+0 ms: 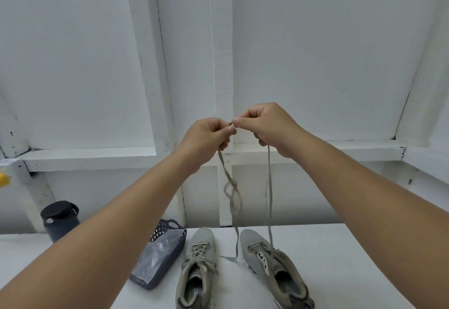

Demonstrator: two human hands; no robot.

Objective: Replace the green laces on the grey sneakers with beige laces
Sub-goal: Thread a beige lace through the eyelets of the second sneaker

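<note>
Above the tabletop [340, 248], the left hand [206, 136] and right hand [264, 126] each pinch the lace [269, 187], seemingly green. It hangs limp and light toward the right sneaker [274, 267]; best gripped near its ends.

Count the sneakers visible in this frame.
2. The left sneaker sits on the white table beside the basket, still laced. The right sneaker lies next to it, unlaced. None appears hidden.

white table [340, 260], two sneakers [198, 267], basket [160, 260], bottle [60, 221]
</note>
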